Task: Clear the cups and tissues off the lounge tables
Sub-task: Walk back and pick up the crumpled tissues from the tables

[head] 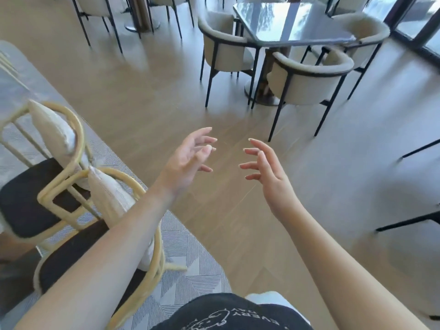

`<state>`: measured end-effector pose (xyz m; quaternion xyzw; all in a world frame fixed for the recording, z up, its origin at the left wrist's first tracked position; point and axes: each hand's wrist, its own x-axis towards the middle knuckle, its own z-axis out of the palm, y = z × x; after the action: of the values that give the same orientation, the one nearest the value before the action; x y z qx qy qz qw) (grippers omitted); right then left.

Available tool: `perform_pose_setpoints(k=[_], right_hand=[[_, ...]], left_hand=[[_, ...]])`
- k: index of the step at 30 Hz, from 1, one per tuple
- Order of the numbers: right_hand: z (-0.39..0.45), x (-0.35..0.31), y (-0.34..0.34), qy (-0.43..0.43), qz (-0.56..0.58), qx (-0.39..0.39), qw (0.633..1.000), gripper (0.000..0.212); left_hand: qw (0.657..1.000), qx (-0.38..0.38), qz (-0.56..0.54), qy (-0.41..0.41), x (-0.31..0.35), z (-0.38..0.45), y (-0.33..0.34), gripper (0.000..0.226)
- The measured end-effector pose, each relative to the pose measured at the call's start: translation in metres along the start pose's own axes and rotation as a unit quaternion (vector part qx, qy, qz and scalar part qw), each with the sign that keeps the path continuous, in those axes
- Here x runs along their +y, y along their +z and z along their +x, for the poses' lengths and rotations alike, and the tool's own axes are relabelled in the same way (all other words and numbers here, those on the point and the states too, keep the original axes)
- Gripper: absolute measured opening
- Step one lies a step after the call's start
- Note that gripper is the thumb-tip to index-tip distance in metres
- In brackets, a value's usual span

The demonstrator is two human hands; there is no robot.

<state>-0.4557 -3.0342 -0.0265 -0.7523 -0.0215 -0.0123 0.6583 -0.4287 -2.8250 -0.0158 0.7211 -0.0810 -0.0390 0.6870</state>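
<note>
Two bare hands, left [188, 158] and right [266, 170], fingers spread and empty, hover over smooth wood floor [147, 96]; glossy table [285, 27] with rounded cream chairs [307, 82] beyond.

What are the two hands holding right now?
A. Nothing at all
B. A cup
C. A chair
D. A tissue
A: the left hand and the right hand are both out in the air above the wooden floor, fingers spread and loose, with no cup, tissue or chair in them.
</note>
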Motion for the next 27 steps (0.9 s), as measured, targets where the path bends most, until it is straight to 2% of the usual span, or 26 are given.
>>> perform_pose_setpoints(k=[8, 15, 18, 27], right_hand=[[0.137, 0.020, -0.011, 0.004, 0.024, -0.028, 0.999, 0.045], [0.271, 0.019, -0.037, -0.012, 0.033, -0.096, 0.995, 0.042], [0.334, 0.008, -0.039, -0.021, 0.033, -0.121, 0.992, 0.041], [0.484, -0.009, 0.017, -0.035, 0.035, -0.184, 0.982, 0.040]], left_hand=[[0.999, 0.033, 0.006, -0.014, -0.018, 0.118, -0.011, 0.064], [0.996, 0.091, 0.007, -0.006, -0.017, 0.236, 0.000, 0.074], [0.995, 0.102, 0.010, 0.008, -0.006, 0.288, -0.002, 0.069], [0.981, 0.190, -0.003, 0.025, 0.006, 0.395, -0.094, 0.069]])
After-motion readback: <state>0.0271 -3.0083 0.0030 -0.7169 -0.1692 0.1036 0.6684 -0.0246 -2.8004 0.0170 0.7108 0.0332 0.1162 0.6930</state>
